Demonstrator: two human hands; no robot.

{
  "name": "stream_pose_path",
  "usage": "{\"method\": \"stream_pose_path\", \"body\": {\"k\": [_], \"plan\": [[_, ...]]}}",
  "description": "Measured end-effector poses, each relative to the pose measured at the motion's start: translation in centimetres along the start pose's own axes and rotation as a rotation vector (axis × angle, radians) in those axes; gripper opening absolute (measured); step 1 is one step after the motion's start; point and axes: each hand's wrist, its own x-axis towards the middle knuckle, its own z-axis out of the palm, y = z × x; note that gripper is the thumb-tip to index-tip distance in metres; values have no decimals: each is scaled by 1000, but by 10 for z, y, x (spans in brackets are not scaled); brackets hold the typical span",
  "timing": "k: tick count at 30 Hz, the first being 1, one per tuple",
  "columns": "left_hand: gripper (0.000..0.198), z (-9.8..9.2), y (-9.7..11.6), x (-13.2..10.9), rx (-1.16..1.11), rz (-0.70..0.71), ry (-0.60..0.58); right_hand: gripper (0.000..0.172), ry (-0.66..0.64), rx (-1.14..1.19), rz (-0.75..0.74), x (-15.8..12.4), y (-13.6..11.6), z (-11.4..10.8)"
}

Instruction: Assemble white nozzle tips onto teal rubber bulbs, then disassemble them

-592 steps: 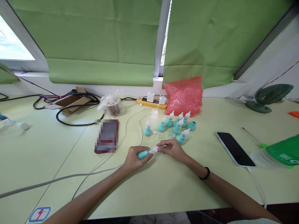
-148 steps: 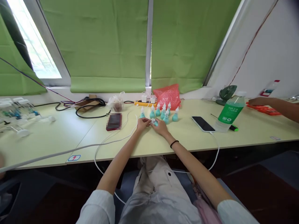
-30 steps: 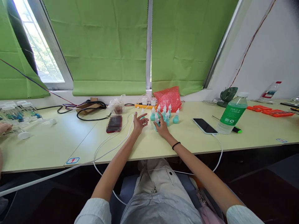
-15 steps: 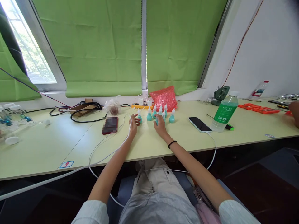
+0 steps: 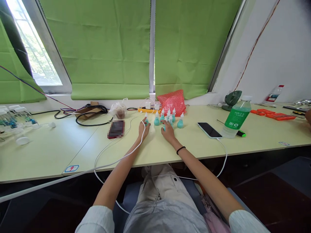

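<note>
Several small teal bulb aspirators with pointed, whitish tips stand upright in a loose group on the pale yellow table, among them one bulb aspirator (image 5: 180, 123) at the right end. My left hand (image 5: 143, 130) is closed around the leftmost bulb aspirator (image 5: 146, 121), whose tip shows above the fingers. At the front of the group, my right hand (image 5: 168, 132) has its fingers curled about another bulb aspirator (image 5: 164, 127), mostly covered by them. A single bulb aspirator (image 5: 156, 121) stands between the two hands.
Behind the group lie a red bubble-wrap pouch (image 5: 173, 103) and a power strip (image 5: 149, 110). A phone (image 5: 209, 130) and a green-labelled bottle (image 5: 236, 118) stand to the right. A white cable (image 5: 121, 159) crosses my left forearm. A dark red-edged object (image 5: 116, 129) lies left.
The view has shifted slightly, so the table things appear a little farther right. My left fingers have moved around the leftmost bulb aspirator. My right hand stays at the front of the group.
</note>
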Motion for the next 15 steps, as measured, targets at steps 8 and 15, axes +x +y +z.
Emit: {"method": "stream_pose_path", "body": {"k": [8,15], "plan": [[34,-2,-5,-2,219,23,54,43,-36,-3,9,0,2,1],[41,-4,-9,-3,295,-19,72,50,-43,24,-3,-1,-1,0]]}}
